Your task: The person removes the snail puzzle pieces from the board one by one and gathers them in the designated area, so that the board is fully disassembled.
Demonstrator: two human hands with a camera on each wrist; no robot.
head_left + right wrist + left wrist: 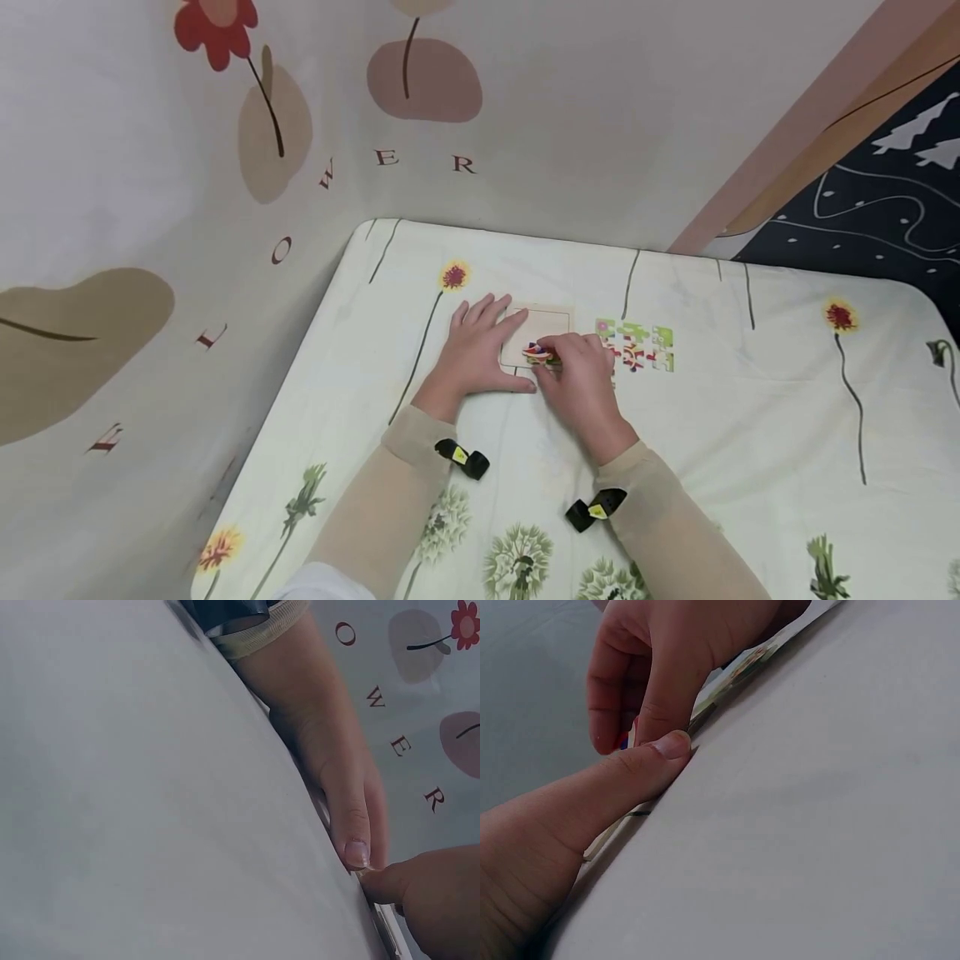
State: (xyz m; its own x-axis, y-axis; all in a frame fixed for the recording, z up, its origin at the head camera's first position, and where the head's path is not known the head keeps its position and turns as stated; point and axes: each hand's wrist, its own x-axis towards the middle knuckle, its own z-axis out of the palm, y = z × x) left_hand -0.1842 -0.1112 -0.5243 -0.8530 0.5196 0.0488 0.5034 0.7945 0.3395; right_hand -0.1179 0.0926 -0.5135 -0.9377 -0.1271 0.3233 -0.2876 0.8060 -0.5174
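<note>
A flat, pale wooden puzzle board (538, 323) with a thin outline lies on the cloth. My left hand (474, 354) rests at its left side, fingers spread over the edge and thumb stretched along the near edge. Between thumb and fingertips, my right hand (583, 379) pinches a small colourful puzzle piece (536, 353) low over the board's near part. In the left wrist view, the left thumb (622, 776) overlaps the right hand's fingertips, and only a sliver of red and blue shows there. The right wrist view has both thumbs close together at the board's edge.
Several loose puzzle pieces (633, 336), green, red and white, lie grouped right of the board, partly hidden by the right hand. A flower-printed cloth (765, 417) covers the table. Behind and to the left stands a printed curtain-like wall (570, 125).
</note>
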